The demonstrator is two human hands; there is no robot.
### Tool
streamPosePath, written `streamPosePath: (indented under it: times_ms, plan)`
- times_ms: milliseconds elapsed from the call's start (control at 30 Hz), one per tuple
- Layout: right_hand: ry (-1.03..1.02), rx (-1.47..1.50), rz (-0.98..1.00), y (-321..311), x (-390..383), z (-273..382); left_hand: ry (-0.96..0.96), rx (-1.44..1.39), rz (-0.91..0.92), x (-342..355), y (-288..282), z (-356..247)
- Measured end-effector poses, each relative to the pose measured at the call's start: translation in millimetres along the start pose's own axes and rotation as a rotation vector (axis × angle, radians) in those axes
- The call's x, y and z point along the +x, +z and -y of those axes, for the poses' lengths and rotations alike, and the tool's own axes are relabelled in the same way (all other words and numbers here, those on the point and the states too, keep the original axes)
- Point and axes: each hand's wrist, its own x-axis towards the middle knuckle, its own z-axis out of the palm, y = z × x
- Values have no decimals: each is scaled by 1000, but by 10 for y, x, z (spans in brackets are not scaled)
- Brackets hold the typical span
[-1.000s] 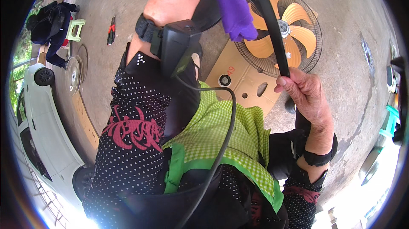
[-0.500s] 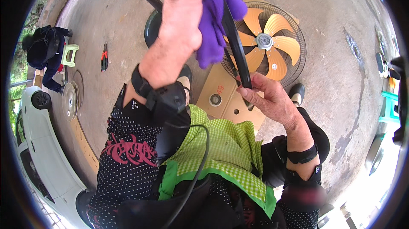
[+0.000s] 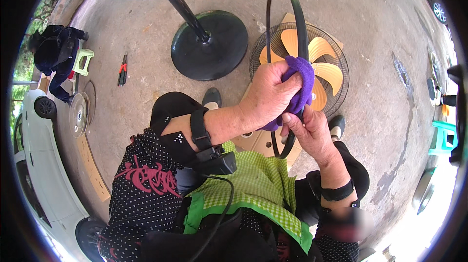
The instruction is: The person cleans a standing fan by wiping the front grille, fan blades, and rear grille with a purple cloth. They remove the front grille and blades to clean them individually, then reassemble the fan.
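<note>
A thin black hoop (image 3: pixel 299 18) stands upright in front of me, seen nearly edge-on. My left hand (image 3: pixel 265 96) is closed round a purple cloth (image 3: pixel 304 79) that wraps the hoop's near side. Just below the cloth, my right hand (image 3: pixel 314 133) pinches the hoop between thumb and fingers. Beyond my hands lies a fan's wire guard (image 3: pixel 345 84) with orange fan blades (image 3: pixel 325 73) inside it, partly hidden by the hoop and cloth. Cardboard (image 3: pixel 247 141) lies under the guard.
A black fan stand (image 3: pixel 214 59) with a round base is ahead to the left. Pliers with red handles (image 3: pixel 123 73) lie on the concrete floor. Far left, a person (image 3: pixel 57 50) bends beside a pale green stool (image 3: pixel 84 62) near a white car (image 3: pixel 46 164). A teal stool (image 3: pixel 442 137) stands far right.
My left hand has come down and right along the hoop with the cloth, close to my right hand. The hoop's upper part and the stand's base now show.
</note>
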Motion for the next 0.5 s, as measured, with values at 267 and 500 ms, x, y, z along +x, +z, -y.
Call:
streamPosePath:
  times_ms: [267,500]
  plan:
    - [-43,-179,52,59,12,65,5,-280,-70,267,-172,-282]
    - [-18,-219,155,65,-17,129,185,-426,-196,433,-443,-484]
